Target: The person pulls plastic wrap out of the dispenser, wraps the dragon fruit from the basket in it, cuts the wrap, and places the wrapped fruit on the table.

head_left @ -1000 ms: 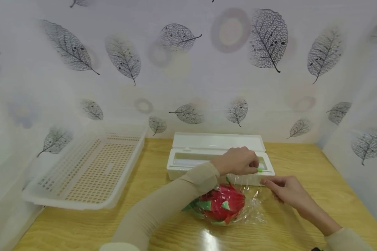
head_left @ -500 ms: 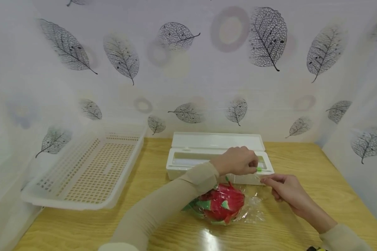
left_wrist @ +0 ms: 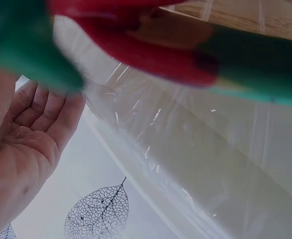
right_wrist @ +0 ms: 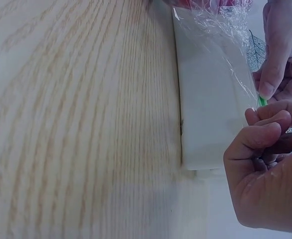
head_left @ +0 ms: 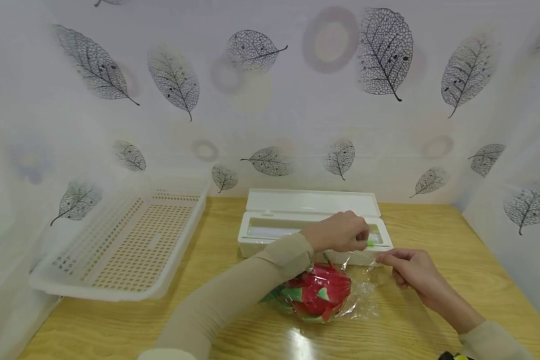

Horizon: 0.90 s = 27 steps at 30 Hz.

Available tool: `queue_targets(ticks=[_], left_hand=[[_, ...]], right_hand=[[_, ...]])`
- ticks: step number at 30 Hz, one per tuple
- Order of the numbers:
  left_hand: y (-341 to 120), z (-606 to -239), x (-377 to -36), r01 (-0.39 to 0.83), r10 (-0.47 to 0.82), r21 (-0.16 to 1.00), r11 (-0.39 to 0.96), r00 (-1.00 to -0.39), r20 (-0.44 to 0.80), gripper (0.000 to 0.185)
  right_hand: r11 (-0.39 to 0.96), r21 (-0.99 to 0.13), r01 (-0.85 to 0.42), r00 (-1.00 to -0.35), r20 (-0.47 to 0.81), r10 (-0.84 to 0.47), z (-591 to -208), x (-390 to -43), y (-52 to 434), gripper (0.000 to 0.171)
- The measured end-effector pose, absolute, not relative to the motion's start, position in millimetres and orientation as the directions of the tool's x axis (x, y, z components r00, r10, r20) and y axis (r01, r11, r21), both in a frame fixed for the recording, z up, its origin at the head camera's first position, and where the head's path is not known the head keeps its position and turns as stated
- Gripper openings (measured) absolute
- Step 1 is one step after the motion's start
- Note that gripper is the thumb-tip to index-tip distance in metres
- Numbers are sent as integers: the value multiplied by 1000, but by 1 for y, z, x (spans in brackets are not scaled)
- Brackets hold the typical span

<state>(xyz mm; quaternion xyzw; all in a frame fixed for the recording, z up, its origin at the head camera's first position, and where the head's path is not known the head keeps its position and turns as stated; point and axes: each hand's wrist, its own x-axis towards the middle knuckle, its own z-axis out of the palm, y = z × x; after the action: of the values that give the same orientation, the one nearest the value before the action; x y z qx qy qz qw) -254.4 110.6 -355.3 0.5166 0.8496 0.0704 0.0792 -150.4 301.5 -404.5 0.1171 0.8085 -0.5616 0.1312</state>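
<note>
The left hand [head_left: 339,232] pinches the green slider [head_left: 371,243] on the white cutter box [head_left: 270,235]. The right hand [head_left: 409,272] pinches the cling film [head_left: 364,287], which covers the red fruit [head_left: 319,295] just before the box. The film should be taut for a clean cut.

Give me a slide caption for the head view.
Two hands work cling film at a dispenser box above wrapped fruit.
</note>
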Motion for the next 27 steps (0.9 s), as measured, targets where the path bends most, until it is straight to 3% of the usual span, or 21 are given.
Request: queue_targets(ticks=[9, 13, 21, 27], left_hand=[[108, -355, -253, 874, 900, 222, 433, -433, -50, 12], [107, -355, -251, 872, 894, 201, 446, -443, -60, 13], [107, -354, -250, 870, 891, 193, 454, -447, -80, 13], [106, -353, -251, 869, 898, 227, 440, -433, -82, 13]], right_hand=[[331, -885, 328, -941, -338, 30, -404, -149, 303, 19], [398, -868, 297, -949, -314, 25, -402, -147, 301, 23], [506, -816, 279, -953, -299, 43, -389, -150, 292, 54], [471, -830, 299, -952, -293, 88, -390, -150, 283, 38]])
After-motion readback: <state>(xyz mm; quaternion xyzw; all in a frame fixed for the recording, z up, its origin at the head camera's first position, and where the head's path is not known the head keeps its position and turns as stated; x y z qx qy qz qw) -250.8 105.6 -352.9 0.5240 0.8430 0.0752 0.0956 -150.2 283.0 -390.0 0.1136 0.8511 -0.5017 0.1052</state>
